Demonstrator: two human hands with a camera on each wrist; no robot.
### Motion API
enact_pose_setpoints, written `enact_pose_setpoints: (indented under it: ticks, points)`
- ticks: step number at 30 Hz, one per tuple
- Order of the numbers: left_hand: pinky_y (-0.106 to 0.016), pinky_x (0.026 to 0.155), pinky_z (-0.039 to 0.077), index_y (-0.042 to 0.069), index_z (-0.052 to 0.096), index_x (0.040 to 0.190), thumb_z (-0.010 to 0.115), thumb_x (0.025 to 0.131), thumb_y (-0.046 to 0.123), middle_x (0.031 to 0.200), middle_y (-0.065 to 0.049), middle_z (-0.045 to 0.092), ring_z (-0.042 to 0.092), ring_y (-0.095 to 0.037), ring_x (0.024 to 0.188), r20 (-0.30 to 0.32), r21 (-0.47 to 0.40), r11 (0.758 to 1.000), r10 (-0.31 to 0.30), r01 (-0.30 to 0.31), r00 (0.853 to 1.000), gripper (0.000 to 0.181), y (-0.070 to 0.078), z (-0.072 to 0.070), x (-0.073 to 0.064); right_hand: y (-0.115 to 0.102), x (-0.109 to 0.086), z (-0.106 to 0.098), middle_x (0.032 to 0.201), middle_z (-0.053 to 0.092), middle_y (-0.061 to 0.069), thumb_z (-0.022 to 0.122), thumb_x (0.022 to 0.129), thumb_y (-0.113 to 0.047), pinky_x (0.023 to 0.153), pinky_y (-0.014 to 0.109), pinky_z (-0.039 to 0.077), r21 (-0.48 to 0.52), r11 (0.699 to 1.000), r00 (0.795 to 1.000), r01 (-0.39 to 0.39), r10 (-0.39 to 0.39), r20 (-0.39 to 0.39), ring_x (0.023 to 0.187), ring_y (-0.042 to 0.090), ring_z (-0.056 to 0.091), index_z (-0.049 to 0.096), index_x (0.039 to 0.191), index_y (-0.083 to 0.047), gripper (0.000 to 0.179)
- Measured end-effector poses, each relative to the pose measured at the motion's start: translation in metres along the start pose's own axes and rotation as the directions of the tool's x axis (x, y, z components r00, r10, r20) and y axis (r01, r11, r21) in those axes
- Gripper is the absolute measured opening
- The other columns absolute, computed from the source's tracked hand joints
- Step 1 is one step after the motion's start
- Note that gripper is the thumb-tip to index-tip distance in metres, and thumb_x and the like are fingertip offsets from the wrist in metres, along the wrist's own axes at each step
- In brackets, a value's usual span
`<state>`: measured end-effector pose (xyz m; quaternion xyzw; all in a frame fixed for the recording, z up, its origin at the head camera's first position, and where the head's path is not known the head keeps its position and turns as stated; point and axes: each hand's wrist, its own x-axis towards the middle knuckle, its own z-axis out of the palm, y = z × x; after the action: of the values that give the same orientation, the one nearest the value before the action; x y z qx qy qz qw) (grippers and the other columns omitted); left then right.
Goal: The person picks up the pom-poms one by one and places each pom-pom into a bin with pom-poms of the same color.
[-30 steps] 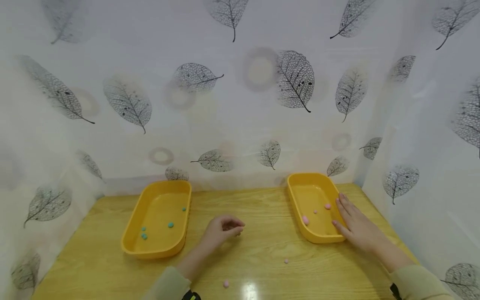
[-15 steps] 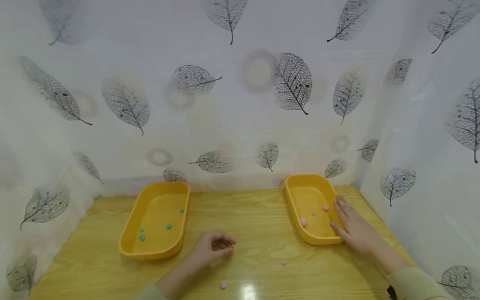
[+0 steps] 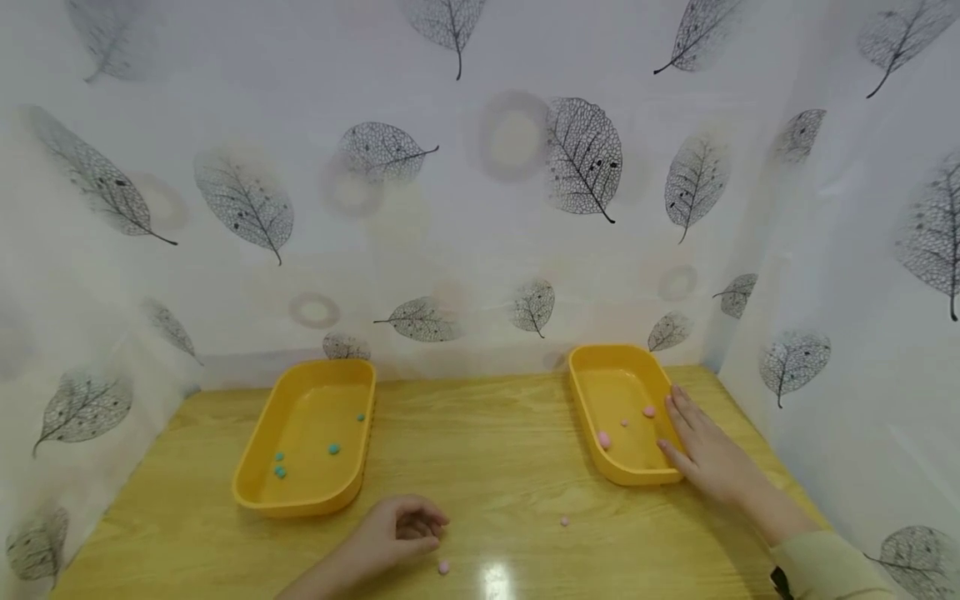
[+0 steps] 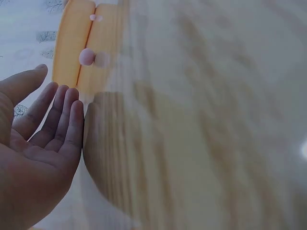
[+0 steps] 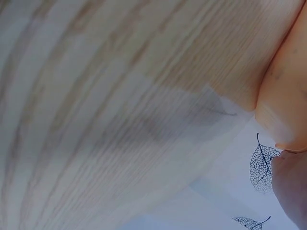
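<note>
My left hand (image 3: 401, 529) hovers low over the table, fingers loosely bent with nothing between them. Just off its thumb lies a small pink ball (image 3: 444, 567); the left wrist view shows this pink ball (image 4: 87, 57) beyond the fingertips. A smaller pink ball (image 3: 565, 522) lies farther right. My right hand (image 3: 708, 454) rests with straight fingers on the right rim of the right yellow tray (image 3: 637, 477), which has several pink balls, one a larger pink ball (image 3: 603, 440). In the right wrist view only a bit of the hand (image 5: 292, 184) shows beside the tray (image 5: 283, 91).
A second yellow tray (image 3: 300, 507) stands at the left with several teal balls, one a teal ball (image 3: 333, 448) near its middle. The wooden table (image 3: 465, 442) ends at a leaf-printed curtain (image 3: 480, 208) behind and on both sides.
My left hand has moved down and left toward the near pink ball, fingers still loosely bent. My right hand stays on the tray's rim. The head view has shifted slightly.
</note>
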<state>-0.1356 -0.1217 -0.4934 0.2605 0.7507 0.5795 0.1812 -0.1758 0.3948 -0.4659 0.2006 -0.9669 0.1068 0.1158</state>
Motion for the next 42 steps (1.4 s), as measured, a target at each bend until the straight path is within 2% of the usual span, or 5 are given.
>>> enact_pose_setpoints:
  ticks: [13, 20, 23, 32, 42]
  points:
    - [-0.021, 0.086, 0.062, 0.009, 0.076, 0.114, 0.083, 0.094, 0.024, 0.109, -0.005, 0.077, 0.070, -0.001, 0.096, 0.052, 0.091, 0.996, -0.005, 0.001, 0.999, 0.026, 0.000, 0.001, -0.016, 0.002, 0.000, 0.001, 0.166, 0.028, 0.040, 0.055, 0.110, -0.032, 0.120, 0.005, -0.015, -0.003, 1.000, 1.000, 0.010, -0.010, -0.019, 0.160, 0.049, 0.025, 0.033, 0.157, 0.018, 0.072]
    - [-0.022, 0.082, 0.063, 0.010, 0.075, 0.113, 0.085, 0.092, 0.017, 0.106, -0.006, 0.075, 0.069, -0.002, 0.096, 0.113, 0.243, 0.949, 0.175, -0.199, 0.978, 0.024, -0.006, 0.001, -0.013, 0.001, 0.000, -0.001, 0.167, 0.027, 0.040, 0.055, 0.110, -0.032, 0.119, 0.004, -0.015, 0.004, 1.000, 1.000, 0.005, -0.005, -0.009, 0.161, 0.047, 0.022, 0.033, 0.157, 0.017, 0.071]
    - [-0.021, 0.080, 0.062, 0.011, 0.075, 0.111, 0.085, 0.092, 0.016, 0.104, -0.005, 0.075, 0.067, 0.000, 0.095, 0.124, 0.288, 0.928, 0.208, -0.236, 0.970, 0.023, -0.008, 0.002, -0.012, 0.000, 0.000, -0.001, 0.166, 0.028, 0.040, 0.055, 0.110, -0.032, 0.119, 0.004, -0.015, 0.000, 1.000, 1.000, 0.003, -0.003, -0.010, 0.160, 0.049, 0.025, 0.034, 0.157, 0.018, 0.071]
    - [-0.017, 0.072, 0.058, 0.017, 0.077, 0.102, 0.089, 0.088, 0.015, 0.094, 0.006, 0.072, 0.059, 0.007, 0.087, 0.104, 0.397, 0.877, 0.249, -0.269, 0.963, 0.019, -0.009, 0.008, -0.009, -0.002, 0.001, -0.003, 0.167, 0.027, 0.039, 0.055, 0.110, -0.032, 0.118, 0.003, -0.015, 0.008, 1.000, 1.000, -0.007, 0.007, 0.003, 0.159, 0.050, 0.025, 0.034, 0.157, 0.017, 0.071]
    - [-0.015, 0.072, 0.056, 0.023, 0.076, 0.097, 0.087, 0.088, 0.012, 0.093, 0.013, 0.069, 0.056, 0.010, 0.086, 0.113, 0.416, 0.872, 0.233, -0.259, 0.966, 0.018, -0.006, 0.010, -0.008, -0.002, 0.000, -0.004, 0.168, 0.026, 0.038, 0.055, 0.110, -0.032, 0.118, 0.003, -0.015, 0.004, 1.000, 1.000, -0.020, 0.020, 0.005, 0.159, 0.049, 0.025, 0.033, 0.158, 0.016, 0.071]
